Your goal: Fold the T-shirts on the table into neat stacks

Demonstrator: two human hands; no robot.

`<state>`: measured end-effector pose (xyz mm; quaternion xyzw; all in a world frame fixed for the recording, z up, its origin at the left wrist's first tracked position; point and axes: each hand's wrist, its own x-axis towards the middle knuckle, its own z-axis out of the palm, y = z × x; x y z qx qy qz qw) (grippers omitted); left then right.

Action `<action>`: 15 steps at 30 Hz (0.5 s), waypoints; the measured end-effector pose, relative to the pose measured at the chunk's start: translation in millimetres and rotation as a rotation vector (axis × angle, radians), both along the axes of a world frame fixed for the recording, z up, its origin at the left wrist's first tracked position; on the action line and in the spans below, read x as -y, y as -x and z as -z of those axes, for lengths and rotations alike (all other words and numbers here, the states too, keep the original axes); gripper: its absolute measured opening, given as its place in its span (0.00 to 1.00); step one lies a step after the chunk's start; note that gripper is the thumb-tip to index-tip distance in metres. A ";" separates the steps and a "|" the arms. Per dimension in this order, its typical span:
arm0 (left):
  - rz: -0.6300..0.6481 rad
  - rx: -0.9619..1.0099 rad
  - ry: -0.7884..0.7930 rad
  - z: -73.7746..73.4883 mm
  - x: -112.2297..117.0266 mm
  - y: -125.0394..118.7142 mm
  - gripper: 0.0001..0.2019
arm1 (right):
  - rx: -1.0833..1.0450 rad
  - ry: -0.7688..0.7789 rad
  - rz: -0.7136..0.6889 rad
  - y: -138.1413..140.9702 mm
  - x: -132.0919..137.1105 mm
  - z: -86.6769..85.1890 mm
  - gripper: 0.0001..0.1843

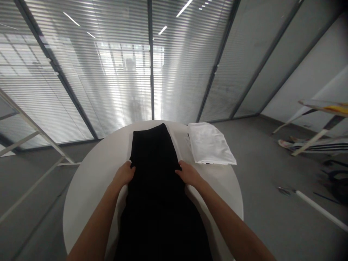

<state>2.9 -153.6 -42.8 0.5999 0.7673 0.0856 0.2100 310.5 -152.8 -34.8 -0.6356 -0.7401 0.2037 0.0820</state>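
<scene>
A black cloth garment [156, 188] lies spread lengthwise on a round white table [87, 206], its far end narrow and its near end running past the table's edge. My left hand [124, 174] is at the garment's left side, with the fingers gripping the edge. My right hand [189, 174] grips the opposite edge at about the same height. To the right of the garment lies a folded white cloth [209, 143], apart from my right hand. A thin dark strip shows under the cloth's left corner.
Glass partitions with slatted blinds [108, 72] stand beyond the table. A pale metal frame [32, 145] stands at the left. At the right are a board with a yellow patch [323, 108], a striped item [318, 145] and a white rod [320, 209] on the grey floor.
</scene>
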 end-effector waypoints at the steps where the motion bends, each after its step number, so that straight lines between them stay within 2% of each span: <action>1: 0.022 0.039 0.036 -2.0 5.2 0.8 0.11 | 0.024 0.021 -0.045 -3.6 3.7 -2.5 0.17; 3: 0.070 0.164 0.155 -7.0 14.9 3.0 0.10 | 0.037 0.077 -0.153 -12.8 10.3 -10.1 0.14; 6: 0.108 0.315 0.316 -16.6 22.0 8.0 0.11 | 0.044 0.287 -0.283 -25.2 11.0 -23.8 0.10; 8: 0.080 0.328 0.349 -24.2 19.2 12.6 0.14 | 0.060 0.381 -0.298 -28.8 2.4 -31.1 0.14; 12: -0.069 0.370 0.303 -40.1 -1.6 19.9 0.21 | 0.057 0.210 -0.173 -21.9 -32.6 -37.6 0.25; 15: -0.218 0.544 0.188 -44.6 -25.8 17.8 0.21 | 0.057 0.122 -0.065 -8.9 -65.8 -35.4 0.27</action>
